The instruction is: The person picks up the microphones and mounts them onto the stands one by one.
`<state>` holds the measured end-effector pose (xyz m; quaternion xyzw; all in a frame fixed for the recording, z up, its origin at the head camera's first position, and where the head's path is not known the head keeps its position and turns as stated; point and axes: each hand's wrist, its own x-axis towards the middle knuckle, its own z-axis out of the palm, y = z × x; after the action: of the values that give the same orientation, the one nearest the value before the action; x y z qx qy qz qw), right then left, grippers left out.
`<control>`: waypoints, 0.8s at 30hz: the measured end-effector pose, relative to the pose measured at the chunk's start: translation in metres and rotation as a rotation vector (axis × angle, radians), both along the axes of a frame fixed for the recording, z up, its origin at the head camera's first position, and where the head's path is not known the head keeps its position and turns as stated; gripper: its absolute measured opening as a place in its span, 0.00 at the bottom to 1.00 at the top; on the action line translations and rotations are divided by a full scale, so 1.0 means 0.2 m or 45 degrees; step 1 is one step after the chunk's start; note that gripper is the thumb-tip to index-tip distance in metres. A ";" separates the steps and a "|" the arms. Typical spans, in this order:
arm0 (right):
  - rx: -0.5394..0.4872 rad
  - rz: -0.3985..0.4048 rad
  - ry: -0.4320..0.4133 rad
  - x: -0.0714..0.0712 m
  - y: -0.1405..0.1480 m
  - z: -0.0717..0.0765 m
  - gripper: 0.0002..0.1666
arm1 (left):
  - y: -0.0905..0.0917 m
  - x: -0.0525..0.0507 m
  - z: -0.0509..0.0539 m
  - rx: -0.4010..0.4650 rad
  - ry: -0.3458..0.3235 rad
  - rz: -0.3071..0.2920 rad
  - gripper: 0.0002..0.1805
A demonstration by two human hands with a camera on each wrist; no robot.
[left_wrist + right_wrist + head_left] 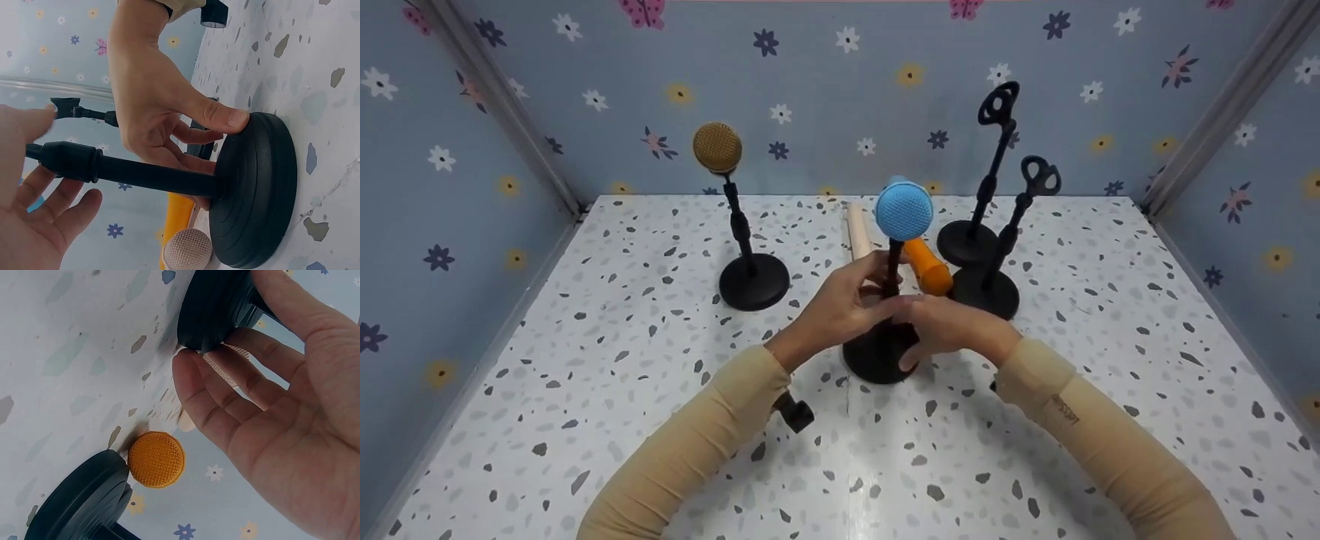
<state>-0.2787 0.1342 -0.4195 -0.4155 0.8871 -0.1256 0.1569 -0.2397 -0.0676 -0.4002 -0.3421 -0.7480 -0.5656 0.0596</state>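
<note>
Gold microphone [718, 148] is standing left of left hand [840, 304], which is curling around black stand [870, 360]'s pole; pale microphone [858, 229] is lying beyond it. Blue microphone [904, 212] is topping that stand, above both hands. Orange microphone [934, 276] is lying beyond right hand [945, 324], which is gripping the base. Two stands [1006, 240] are crowding beyond-right; sleeve lettering [1065, 410] is showing, illegible.

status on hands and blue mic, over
Left hand round the stand's pole, right hand gripping its base. Blue microphone on top. Orange microphone lying close behind.
</note>
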 end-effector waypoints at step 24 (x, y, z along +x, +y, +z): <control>0.015 -0.023 -0.010 0.00 0.00 0.00 0.34 | -0.02 0.00 0.01 0.026 0.054 -0.062 0.26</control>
<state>-0.2785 0.1335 -0.4204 -0.4060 0.8909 -0.1234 0.1619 -0.2398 -0.0716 -0.3991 -0.3713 -0.7323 -0.5671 0.0652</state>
